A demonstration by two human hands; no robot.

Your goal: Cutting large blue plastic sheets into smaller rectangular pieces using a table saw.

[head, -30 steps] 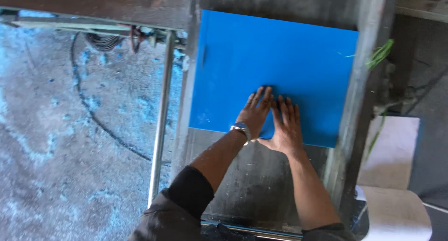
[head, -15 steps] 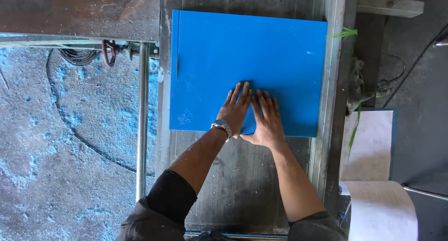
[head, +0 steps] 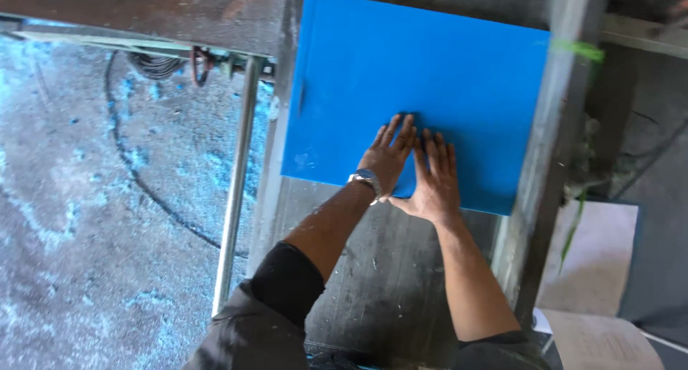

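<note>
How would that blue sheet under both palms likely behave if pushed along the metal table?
The blue sheet lies dead flat with straight edges, so it is probably stiff, not floppy. Its smooth face on the smooth metal table suggests it slides easily. The left hand and right hand press flat on it, likely for grip.

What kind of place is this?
Probably a workshop or small factory. Both hands press flat on a blue plastic sheet lying on a worn metal machine table, and blue dust speckles the concrete floor.

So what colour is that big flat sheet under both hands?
Bright blue: the sheet, seen plainly from the head view.
</note>
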